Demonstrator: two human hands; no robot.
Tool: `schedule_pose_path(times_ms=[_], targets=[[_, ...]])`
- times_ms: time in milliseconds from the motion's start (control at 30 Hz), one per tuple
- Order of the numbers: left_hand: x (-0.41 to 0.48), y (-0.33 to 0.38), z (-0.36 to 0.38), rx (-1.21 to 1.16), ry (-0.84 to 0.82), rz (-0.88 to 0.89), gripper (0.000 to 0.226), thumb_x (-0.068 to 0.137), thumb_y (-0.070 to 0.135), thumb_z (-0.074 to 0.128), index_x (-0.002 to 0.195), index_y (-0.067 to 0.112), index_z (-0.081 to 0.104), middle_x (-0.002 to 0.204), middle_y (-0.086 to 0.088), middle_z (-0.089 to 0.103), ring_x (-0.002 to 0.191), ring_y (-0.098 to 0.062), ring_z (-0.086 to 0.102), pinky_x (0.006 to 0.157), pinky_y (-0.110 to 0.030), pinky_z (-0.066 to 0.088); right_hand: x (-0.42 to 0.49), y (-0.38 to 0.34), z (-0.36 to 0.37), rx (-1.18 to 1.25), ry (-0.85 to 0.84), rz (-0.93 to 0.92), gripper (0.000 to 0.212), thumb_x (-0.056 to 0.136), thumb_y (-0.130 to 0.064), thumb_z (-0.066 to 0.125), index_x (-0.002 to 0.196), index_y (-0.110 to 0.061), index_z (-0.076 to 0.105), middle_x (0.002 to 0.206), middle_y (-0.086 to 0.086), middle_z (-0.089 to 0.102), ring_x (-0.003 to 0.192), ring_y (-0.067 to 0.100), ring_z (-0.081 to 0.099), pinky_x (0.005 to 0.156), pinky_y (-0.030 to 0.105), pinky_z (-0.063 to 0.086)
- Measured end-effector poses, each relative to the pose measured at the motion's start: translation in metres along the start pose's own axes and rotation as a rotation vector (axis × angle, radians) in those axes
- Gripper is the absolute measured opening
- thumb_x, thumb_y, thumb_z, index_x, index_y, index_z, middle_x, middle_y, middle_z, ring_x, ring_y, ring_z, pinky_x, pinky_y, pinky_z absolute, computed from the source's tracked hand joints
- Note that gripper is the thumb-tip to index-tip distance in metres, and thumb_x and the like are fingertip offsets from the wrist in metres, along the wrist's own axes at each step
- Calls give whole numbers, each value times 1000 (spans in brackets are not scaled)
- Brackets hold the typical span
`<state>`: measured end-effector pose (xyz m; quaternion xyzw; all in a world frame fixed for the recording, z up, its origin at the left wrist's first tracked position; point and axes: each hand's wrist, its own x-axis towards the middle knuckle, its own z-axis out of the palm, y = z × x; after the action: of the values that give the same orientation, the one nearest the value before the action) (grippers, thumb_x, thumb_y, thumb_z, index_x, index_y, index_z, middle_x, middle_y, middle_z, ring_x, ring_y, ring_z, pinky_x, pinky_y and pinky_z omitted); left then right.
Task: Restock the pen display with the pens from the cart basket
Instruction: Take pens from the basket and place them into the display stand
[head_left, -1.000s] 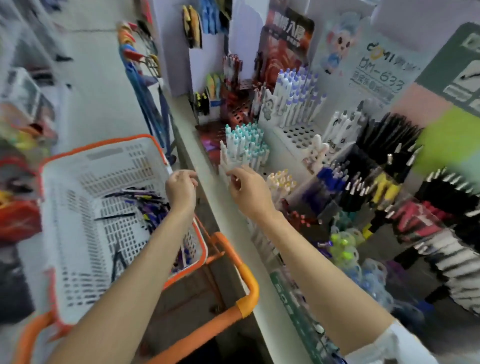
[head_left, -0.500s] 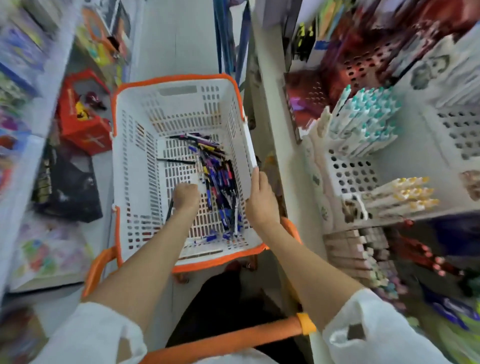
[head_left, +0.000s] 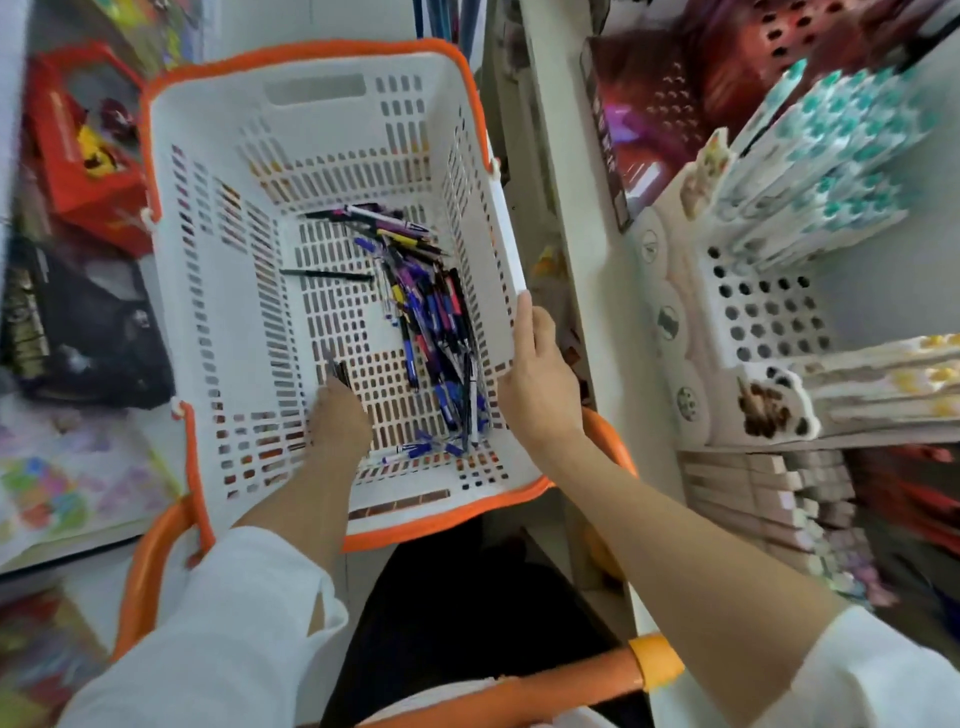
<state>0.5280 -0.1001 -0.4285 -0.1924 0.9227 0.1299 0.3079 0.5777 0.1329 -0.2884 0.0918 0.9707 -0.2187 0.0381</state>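
The white cart basket (head_left: 218, 291) with an orange rim fills the middle of the view. A heap of blue, purple and black pens (head_left: 436, 322) lies along its right side, and one black pen (head_left: 327, 274) lies apart. My left hand (head_left: 337, 415) is down inside the basket with its fingers curled around dark pens (head_left: 336, 370) that stick out past the fingertips. My right hand (head_left: 540, 384) rests with straight fingers on the basket's right rim. The white perforated pen display (head_left: 763, 312) stands on the shelf to the right, with teal-capped pens (head_left: 831, 156) and yellow-capped pens (head_left: 883, 374).
The cart's orange handle (head_left: 571, 680) crosses the bottom of the view. A red box (head_left: 83, 150) and a black bag (head_left: 98, 332) sit on the shelf left of the basket. Stacked pen boxes (head_left: 769, 499) lie under the display.
My view swung from the display down to the basket. My left hand dropped into the basket onto the dark pens. My right hand left the display and came to the basket's right rim.
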Motion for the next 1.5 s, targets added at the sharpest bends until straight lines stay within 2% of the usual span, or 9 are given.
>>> schedule_pose_path(times_ms=[233, 400, 567, 700, 833, 1233, 1300, 1400, 1500], targets=[[-3, -10, 7, -183, 52, -42, 35, 97, 8, 46, 131, 12, 39, 100, -11, 61, 82, -30, 60, 64, -41, 48, 0, -3, -4, 33, -14, 16, 85, 90, 3, 55, 157, -11, 5, 150, 12, 32, 70, 10, 43, 47, 12, 20], [-10, 6, 0, -204, -380, 193, 26, 104, 28, 42, 103, 6, 56, 69, -2, 44, 57, -16, 38, 52, -30, 28, 0, -5, -5, 29, -20, 27, 88, 88, 4, 55, 158, -12, 4, 150, 12, 33, 68, 9, 42, 46, 12, 20], [-32, 39, -1, 99, -568, 197, 70, 81, 82, 45, 81, 13, 55, 72, -3, 47, 64, -17, 47, 65, -29, 38, 0, -4, -6, 26, -20, 30, 87, 88, 3, 54, 158, -12, 4, 148, 12, 34, 67, 10, 43, 46, 13, 21], [-37, 52, 0, 133, -666, 228, 75, 87, 66, 58, 137, 11, 51, 121, -10, 57, 109, -27, 54, 93, -33, 43, 0, -4, -7, 31, -26, 32, 86, 90, 1, 53, 158, -14, 3, 146, 11, 35, 64, 9, 43, 47, 13, 24], [-36, 58, -13, 271, -786, 134, 79, 94, 58, 53, 153, 10, 31, 163, -12, 19, 146, -30, 27, 115, -40, 28, 0, -5, -7, 38, -29, 50, 86, 91, -1, 53, 158, -15, 2, 146, 11, 35, 62, 9, 42, 47, 13, 26], [-38, 46, -48, 371, -758, 278, 95, 94, 64, 48, 157, 6, 6, 165, -10, 10, 148, -30, 21, 117, -40, 28, -1, -6, -10, 60, -30, 53, 86, 92, 1, 52, 158, -17, 1, 147, 10, 36, 55, 6, 34, 45, 14, 21], [-38, 47, -56, 361, -774, 276, 89, 95, 61, 50, 155, 5, 17, 162, -12, 21, 141, -31, 33, 112, -40, 36, -1, -5, -9, 53, -23, 46, 86, 91, 0, 52, 159, -16, 1, 146, 10, 36, 55, 7, 35, 46, 14, 22], [-43, 47, -74, 231, -810, 249, 52, 98, 46, 56, 125, 2, 55, 116, -10, 64, 86, -20, 59, 73, -31, 50, 1, -5, -7, 58, -24, 49, 88, 91, 0, 53, 158, -18, 0, 144, 9, 37, 57, 9, 41, 46, 15, 28], [-58, 46, -107, 109, -718, 246, 52, 99, 42, 56, 130, 2, 54, 131, -13, 52, 99, -23, 57, 83, -26, 49, 1, -3, -6, 58, -18, 46, 88, 90, 1, 52, 158, -20, 0, 142, 8, 37, 61, 13, 48, 46, 23, 41]])
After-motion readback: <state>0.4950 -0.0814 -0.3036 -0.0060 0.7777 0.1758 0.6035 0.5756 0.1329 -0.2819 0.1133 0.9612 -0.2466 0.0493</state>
